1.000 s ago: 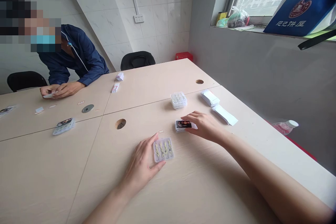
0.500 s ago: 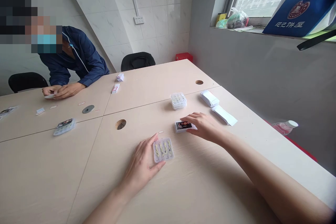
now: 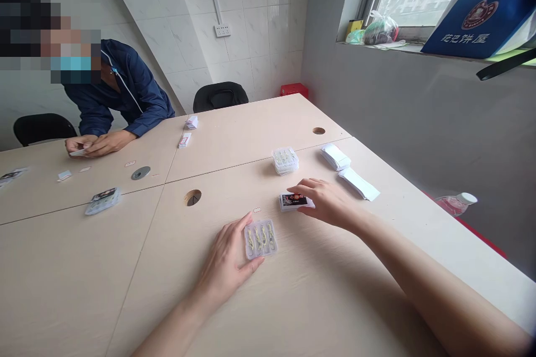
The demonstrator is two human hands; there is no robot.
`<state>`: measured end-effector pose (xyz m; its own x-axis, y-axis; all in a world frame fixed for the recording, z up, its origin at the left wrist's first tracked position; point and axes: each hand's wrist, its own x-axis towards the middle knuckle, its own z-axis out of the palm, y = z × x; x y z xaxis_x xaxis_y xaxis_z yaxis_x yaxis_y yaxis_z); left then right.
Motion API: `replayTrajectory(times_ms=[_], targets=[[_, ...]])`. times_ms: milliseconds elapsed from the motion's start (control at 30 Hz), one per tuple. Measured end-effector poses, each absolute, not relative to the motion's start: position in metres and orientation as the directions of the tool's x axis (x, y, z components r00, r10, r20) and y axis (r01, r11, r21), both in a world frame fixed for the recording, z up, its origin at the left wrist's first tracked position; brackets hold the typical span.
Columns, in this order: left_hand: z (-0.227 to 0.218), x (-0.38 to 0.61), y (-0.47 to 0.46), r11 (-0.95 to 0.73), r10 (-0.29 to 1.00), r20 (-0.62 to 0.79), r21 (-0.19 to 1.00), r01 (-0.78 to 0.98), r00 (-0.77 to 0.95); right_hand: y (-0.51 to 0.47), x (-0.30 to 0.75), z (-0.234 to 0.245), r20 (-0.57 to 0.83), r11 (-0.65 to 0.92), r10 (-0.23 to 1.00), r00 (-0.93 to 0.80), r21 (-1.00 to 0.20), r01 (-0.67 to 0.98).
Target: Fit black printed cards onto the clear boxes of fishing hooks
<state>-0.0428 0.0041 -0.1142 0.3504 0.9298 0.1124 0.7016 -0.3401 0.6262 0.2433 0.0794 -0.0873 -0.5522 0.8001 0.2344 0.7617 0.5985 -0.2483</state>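
Observation:
A clear plastic case [image 3: 261, 239] holds several yellow-corded fishing hooks in its slots and lies on the table. My left hand [image 3: 228, 254] grips it from the left, with the thumb at its near edge and the fingers at its far edge. On the right, my right hand [image 3: 324, 201] is closed over a small stack of black printed cards [image 3: 293, 200], fingers at the far side and thumb at the near side. Its palm hides the right end of the stack. A tiny white label [image 3: 257, 210] lies between the case and the cards.
Behind my right hand stand stacked clear cases [image 3: 285, 160] and two piles of white paper [image 3: 335, 157]. Another case [image 3: 103, 201] lies at left. Across the table [image 3: 234, 139], a person in a blue jacket [image 3: 134, 81] handles something white. Cable holes [image 3: 193, 198] pierce the tabletop.

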Motion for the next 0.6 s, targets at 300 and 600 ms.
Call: replayTrajectory(times_ms=[300, 600], targets=[[-0.1151, -0.044, 0.0035, -0.338, 0.931, 0.11, 0.623, 0.706, 0.349, 0.0805, 0.2433, -0.0901, 0.231, 0.597, 0.801, -0.552, -0.244, 0.764], [-0.1145, -0.0439, 0.004, -0.337, 0.932, 0.113, 0.617, 0.711, 0.345, 0.08, 0.2432, -0.0896, 0.233, 0.593, 0.804, -0.547, -0.239, 0.769]])
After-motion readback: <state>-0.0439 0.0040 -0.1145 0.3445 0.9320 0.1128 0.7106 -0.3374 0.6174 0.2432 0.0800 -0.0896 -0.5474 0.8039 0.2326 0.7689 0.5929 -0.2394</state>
